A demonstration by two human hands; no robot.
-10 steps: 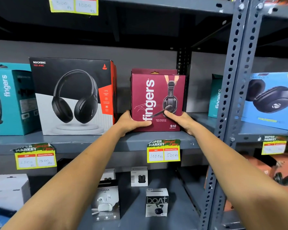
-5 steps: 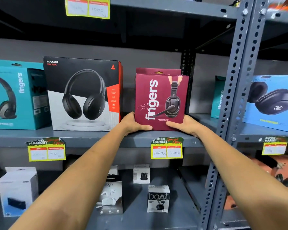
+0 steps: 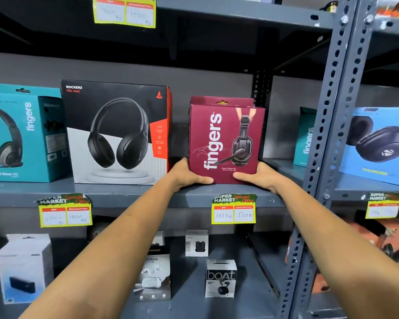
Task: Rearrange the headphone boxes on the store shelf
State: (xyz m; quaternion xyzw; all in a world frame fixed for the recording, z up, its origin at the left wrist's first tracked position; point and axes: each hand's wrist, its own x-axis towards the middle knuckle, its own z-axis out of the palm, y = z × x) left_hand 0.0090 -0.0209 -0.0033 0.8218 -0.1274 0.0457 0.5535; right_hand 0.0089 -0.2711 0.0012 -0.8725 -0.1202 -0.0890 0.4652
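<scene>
Middle shelf, head view. I hold the maroon cardboard "fingers" headset box (image 3: 226, 141) at its two lower corners: my left hand (image 3: 189, 174) clasps the lower left corner, thumb lying across the front face along the bottom edge, the other fingers hidden behind the box; my right hand (image 3: 260, 176) mirrors it on the lower right corner, thumb on the front. Both hands are closed against the box. The box stands upright with its bottom edge at the grey metal shelf board (image 3: 124, 192); I cannot tell whether it rests on the board or is just clear of it. A second maroon box (image 3: 221, 101) stands directly behind it, its top showing above.

Just beside my left hand stands the black, white and orange "Rockerz" headphone box (image 3: 115, 132), apart from the maroon box by a narrow gap. Further left is a teal "fingers" headphone box (image 3: 21, 134). To the right rises the grey perforated steel upright (image 3: 329, 111), with a light blue headphone box (image 3: 382, 143) beyond it. A yellow price tag (image 3: 233, 209) hangs below the held box.

Both forearms reach forward and upward, converging on the box.
</scene>
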